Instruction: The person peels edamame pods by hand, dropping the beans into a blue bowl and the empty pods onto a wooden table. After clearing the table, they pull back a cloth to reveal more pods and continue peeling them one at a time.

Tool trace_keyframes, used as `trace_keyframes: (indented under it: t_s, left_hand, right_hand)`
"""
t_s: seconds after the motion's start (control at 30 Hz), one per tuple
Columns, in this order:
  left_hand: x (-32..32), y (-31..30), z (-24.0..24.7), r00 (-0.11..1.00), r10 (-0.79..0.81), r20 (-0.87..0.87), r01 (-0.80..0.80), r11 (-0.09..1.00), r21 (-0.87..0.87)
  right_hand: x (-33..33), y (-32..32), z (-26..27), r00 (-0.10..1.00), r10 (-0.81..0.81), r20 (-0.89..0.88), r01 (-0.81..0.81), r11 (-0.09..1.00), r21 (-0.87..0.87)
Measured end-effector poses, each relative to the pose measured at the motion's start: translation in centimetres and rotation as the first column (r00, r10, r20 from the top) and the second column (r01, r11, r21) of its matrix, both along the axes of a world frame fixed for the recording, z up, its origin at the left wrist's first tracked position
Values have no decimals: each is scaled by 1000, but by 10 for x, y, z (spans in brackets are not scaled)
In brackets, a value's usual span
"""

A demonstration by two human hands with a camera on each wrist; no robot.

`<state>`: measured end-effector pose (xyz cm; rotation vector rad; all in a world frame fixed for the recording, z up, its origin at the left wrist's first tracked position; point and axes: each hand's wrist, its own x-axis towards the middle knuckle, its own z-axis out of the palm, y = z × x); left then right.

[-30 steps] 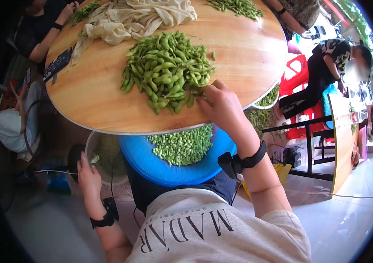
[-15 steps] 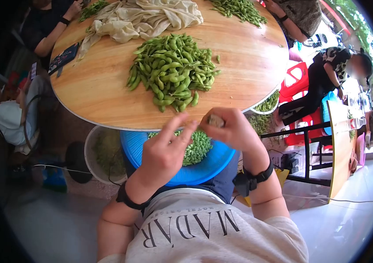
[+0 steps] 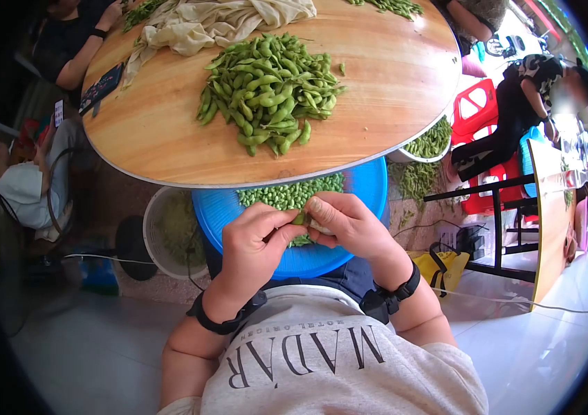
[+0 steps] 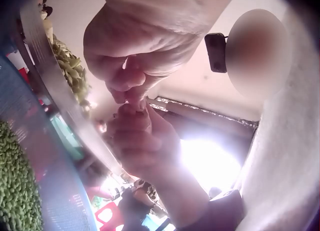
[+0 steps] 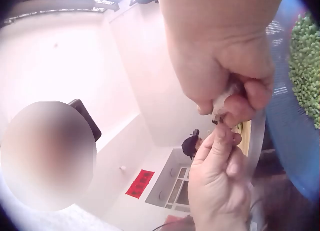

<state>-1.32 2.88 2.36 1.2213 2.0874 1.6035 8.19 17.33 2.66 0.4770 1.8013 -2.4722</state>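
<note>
Both hands meet above a blue basket (image 3: 370, 190) that holds shelled green beans (image 3: 287, 194). Thumb and fingers of the left hand (image 3: 249, 238) pinch one end of a green pod (image 3: 299, 217). The right hand (image 3: 351, 227) grips the pod's other end, its thumb on top. Something whitish (image 5: 225, 100) lies within the right hand's curled fingers in the right wrist view; what it is cannot be told. A heap of green pods (image 3: 266, 90) rests on the round wooden table (image 3: 149, 138) just beyond the basket.
Pale cloth (image 3: 204, 28) and a dark phone-like object (image 3: 102, 86) lie on the table. A bin (image 3: 169, 235) stands left of the basket, a bowl of pods (image 3: 429, 142) to the right. Other people sit around; a yellow bag (image 3: 446, 270) is on the floor at right.
The right hand has come back from the pod heap to above the basket. The left hand has risen from beside the bin to meet it, and both now hold a pod.
</note>
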Motion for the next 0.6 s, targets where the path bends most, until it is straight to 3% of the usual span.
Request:
trace_keyframes:
  t_s: [0.23,0.43,0.6]
  left_hand:
    - [4,-5,1,999,22,-36,-23,999,-48]
    - [7,-5,-1,998,27,-55,-30,998,-56]
    - [9,-6,1,998,56,-26,-58,995,-83]
  right_hand:
    - [0,-4,5,996,56,71,-63,993,97]
    - [1,-9,-10,1000,16,-19,-12,979,202]
    - [1,-4,-2,996,47,82,-50,998,36]
